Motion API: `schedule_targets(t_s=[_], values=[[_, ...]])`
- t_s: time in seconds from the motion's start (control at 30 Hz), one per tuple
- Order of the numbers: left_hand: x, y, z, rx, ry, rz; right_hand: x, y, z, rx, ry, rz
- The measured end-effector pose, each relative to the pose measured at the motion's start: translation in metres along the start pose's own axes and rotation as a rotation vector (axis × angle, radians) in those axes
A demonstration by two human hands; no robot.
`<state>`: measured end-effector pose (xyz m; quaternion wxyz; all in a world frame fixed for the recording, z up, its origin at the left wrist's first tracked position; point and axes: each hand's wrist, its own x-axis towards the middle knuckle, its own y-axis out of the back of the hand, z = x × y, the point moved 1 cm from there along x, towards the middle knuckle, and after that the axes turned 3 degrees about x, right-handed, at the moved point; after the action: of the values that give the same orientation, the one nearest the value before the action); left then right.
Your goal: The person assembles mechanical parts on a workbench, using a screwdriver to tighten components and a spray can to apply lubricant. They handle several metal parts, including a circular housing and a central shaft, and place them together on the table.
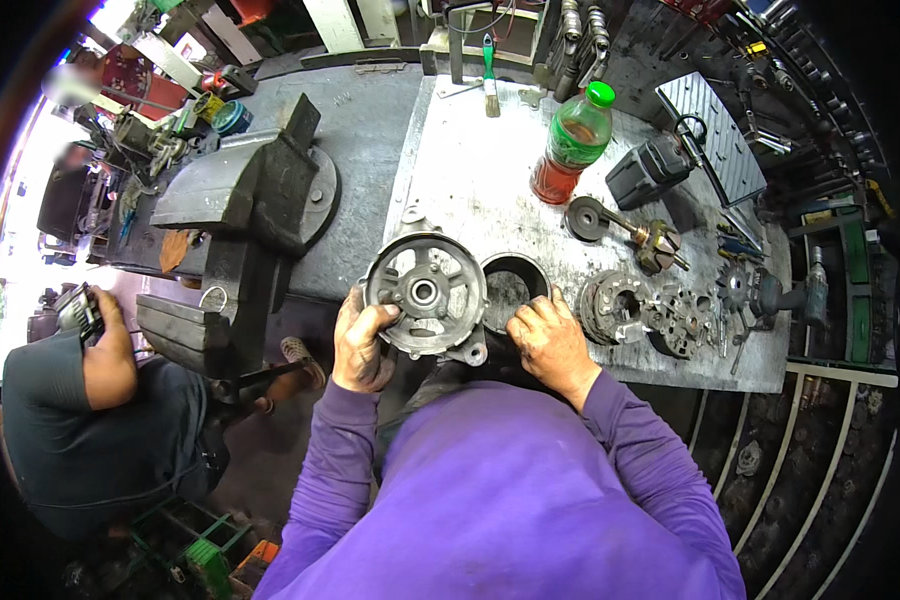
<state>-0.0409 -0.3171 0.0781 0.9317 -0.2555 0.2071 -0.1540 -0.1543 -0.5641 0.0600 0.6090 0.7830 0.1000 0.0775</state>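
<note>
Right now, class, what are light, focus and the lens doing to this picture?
Head view: glare whitens the metal worktop, and the far left is washed out; head view: the shelving at lower right sits in dimness, its pale bars bowed by the fisheye; head view: the round metal housing looks fairly sharp, but two patches at upper left are blurred.

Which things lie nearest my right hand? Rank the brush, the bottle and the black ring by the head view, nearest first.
1. Black ring: touching the right hand, on its upper left.
2. Bottle: upright on the table, beyond the hand.
3. Brush: farthest, near the table's far edge, left of the bottle.
</note>
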Motion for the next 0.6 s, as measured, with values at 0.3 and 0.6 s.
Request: schedule_targets(t_s=[0.3,0.6], values=[[0.036,-0.016,-0.047,1.253,-0.841,-0.224,-0.074,0.037,0.004,0.187,-0.208,0.534],[0.054,-0.037,-0.071,0.704,-0.085,-0.349,-0.156,0.039,0.01,0.187,-0.556,0.733]])
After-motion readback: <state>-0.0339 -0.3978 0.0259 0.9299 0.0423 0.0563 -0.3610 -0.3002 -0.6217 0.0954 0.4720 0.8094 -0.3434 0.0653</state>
